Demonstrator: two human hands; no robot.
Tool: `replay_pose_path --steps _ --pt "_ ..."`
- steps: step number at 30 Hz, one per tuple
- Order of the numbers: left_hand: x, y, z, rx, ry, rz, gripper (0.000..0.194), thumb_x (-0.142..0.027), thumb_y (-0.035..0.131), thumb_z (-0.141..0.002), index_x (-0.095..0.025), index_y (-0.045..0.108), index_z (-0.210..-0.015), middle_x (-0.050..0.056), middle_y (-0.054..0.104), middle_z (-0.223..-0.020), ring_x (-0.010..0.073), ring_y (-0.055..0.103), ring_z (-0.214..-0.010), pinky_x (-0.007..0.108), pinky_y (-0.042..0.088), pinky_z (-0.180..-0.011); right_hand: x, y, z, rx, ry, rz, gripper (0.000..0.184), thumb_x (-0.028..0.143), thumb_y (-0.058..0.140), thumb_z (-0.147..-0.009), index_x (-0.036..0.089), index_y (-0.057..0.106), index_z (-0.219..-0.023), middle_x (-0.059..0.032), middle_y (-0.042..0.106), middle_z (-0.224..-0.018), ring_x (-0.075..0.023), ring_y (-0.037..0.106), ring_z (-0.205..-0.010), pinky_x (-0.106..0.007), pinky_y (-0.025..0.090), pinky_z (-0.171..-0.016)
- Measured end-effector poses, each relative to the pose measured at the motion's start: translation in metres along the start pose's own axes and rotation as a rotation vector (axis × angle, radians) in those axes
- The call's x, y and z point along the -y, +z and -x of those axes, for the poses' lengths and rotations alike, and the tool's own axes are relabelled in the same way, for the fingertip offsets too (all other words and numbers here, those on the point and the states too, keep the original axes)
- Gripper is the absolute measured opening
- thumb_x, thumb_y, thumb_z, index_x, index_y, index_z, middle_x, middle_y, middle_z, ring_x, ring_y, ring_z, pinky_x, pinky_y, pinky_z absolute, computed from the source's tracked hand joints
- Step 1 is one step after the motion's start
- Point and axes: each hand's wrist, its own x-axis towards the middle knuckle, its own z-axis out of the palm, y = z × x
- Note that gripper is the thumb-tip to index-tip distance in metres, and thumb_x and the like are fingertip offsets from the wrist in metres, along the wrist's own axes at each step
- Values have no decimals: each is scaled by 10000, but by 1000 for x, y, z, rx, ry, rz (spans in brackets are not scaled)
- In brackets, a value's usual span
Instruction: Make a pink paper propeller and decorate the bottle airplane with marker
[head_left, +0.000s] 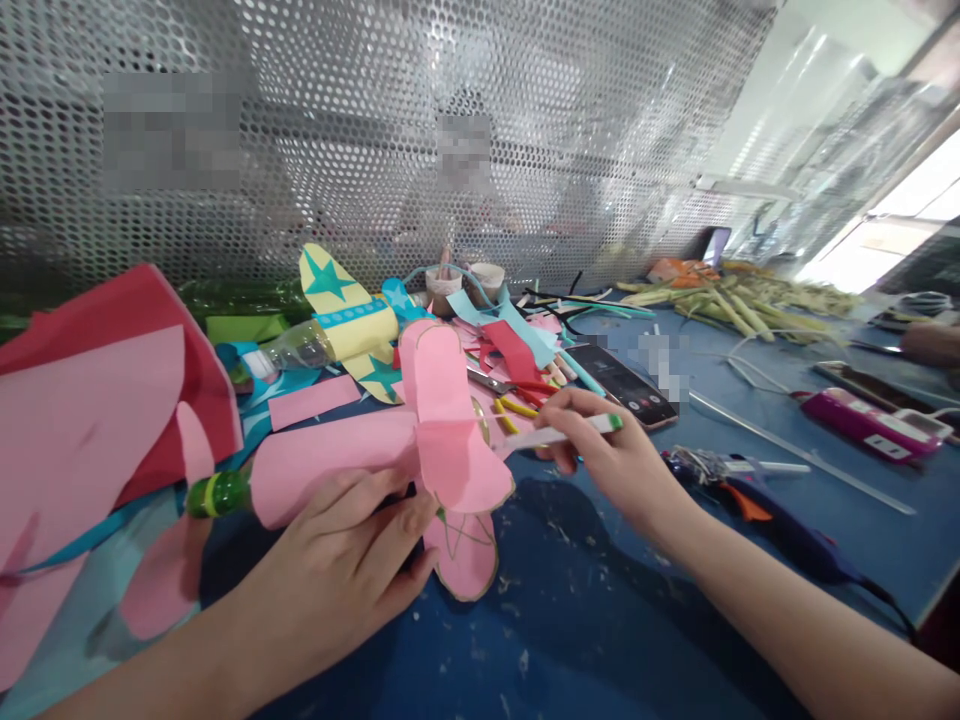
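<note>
A pink paper airplane (435, 430) built round a green bottle (217, 493) lies on the blue table (600, 620). My left hand (352, 565) is closed on its body just under the wing. My right hand (607, 455) pinches a white marker with a green cap (559, 434), its tip at the plane's wing edge. A finished yellow airplane with teal stars (352, 325) sits behind.
Red and pink paper sheets (97, 400) pile at the left. Paper scraps, scissors (499, 385) and a phone (622, 385) lie mid-table. A blue glue gun (757, 505) sits right of my hand. A perforated metal screen (375, 130) stands behind; plant stalks (742, 300) lie far right.
</note>
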Motion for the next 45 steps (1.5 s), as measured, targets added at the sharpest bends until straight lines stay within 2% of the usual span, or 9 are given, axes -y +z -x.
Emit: replay_pose_path --steps 4,13,17,20,24,28,34,39,45 --pt "3 -4 -3 -7 66 -25 177 -181 485 -913 -212 656 -879 45 670 -932 271 573 -993 427 447 -856 0 -8 -1 33 -226 372 160 340 534 -905 216 607 -975 -46 687 -866 -200 627 -771 -319 464 -693" --pt "7 -11 -6 -38 130 -74 125 -152 543 -857 -223 645 -850 42 697 -923 261 587 -925 424 431 -873 -5 0 9 258 -411 722 287 237 592 -899 211 653 -1179 -116 636 -1235 -259 542 -1220 -421 419 -1045" --pt "6 -7 -3 -15 82 -57 135 -184 523 -891 -211 654 -898 48 702 -935 256 580 -944 400 432 -874 9 -7 18 231 -397 846 344 253 532 -934 202 620 -1262 -135 603 -1249 -266 552 -1194 -438 424 -1043" --pt "5 -5 -1 -40 77 -19 174 -195 486 -916 -231 654 -889 30 703 -999 268 566 -988 429 414 -919 10 -34 17 149 -326 996 381 305 409 -985 257 579 -1323 -137 583 -1233 -274 561 -1158 -475 417 -1026" --pt "5 -9 -5 -43 88 -65 165 -155 510 -881 -200 664 -916 47 706 -925 250 574 -927 401 428 -901 -18 -91 6 -70 -72 1275 449 400 307 -995 288 587 -1328 -121 618 -1165 -283 517 -1194 -470 372 -1046" --pt "4 -9 -3 -50 114 -61 122 -163 540 -862 -221 645 -838 42 706 -896 240 585 -891 403 433 -912 -50 -130 1 -180 69 1319 536 406 222 -990 239 646 -1273 -164 646 -1053 -337 517 -1173 -526 401 -978" --pt "1 -1 5 -67 69 -53 81 -209 594 -836 -232 638 -899 58 687 -1016 251 599 -977 441 420 -970 -62 -131 1 -129 49 1304 517 391 223 -987 308 685 -1202 -123 664 -1067 -306 547 -1137 -456 438 -952" --pt "5 -10 1 32 148 -107 99 -238 625 -852 -244 638 -949 36 694 -1055 237 610 -943 422 449 -950 -61 -128 -1 -146 42 1291 489 380 254 -979 309 701 -1165 -108 679 -988 -309 571 -1066 -462 451 -927" --pt "2 -5 0 -61 87 -67 109 -173 539 -879 -205 642 -870 64 704 -977 246 591 -924 427 420 -953 -44 -120 2 -204 12 1266 542 389 197 -984 247 684 -1174 -128 641 -1028 -305 569 -1079 -443 434 -933"
